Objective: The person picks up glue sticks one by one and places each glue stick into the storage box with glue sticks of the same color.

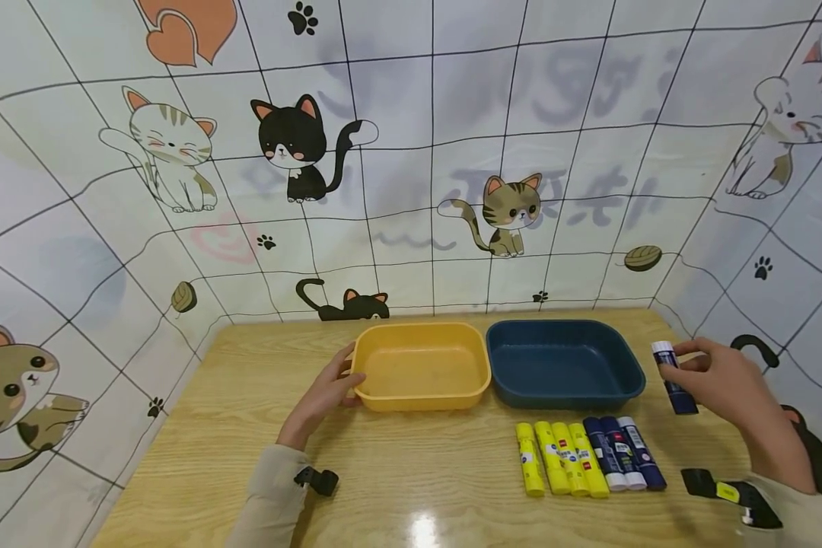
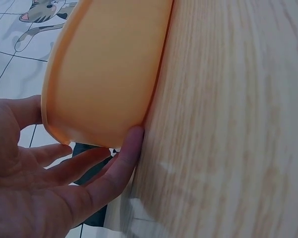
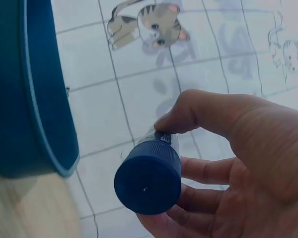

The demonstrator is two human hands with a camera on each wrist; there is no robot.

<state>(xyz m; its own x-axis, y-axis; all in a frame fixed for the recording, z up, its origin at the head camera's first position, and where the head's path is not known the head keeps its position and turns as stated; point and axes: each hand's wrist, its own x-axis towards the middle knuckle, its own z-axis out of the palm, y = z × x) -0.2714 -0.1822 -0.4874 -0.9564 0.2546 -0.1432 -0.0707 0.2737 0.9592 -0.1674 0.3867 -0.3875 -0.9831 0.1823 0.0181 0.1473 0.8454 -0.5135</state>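
Note:
My left hand [image 1: 327, 390] grips the left end of a yellow plastic tray [image 1: 421, 404], thumb at the rim and fingers along the outer wall. The left wrist view shows its fingertips against the tray's orange-looking side [image 2: 109, 74]. Held between the thumb and fingers of my right hand [image 1: 724, 380] is a dark blue glue stick [image 1: 682, 400] with a white end up, tilted, right of a dark blue tray [image 1: 562, 402]. In the right wrist view the glue stick's ridged blue end [image 3: 148, 181] faces the camera. Both trays stand side by side on the table.
In front of the blue tray lies a row of glue sticks: several yellow ones [image 1: 553, 458] at left, three dark blue ones [image 1: 619, 453] at right. The wooden table [image 1: 260, 380] meets walls covered in cat-print sheeting [image 1: 411, 183].

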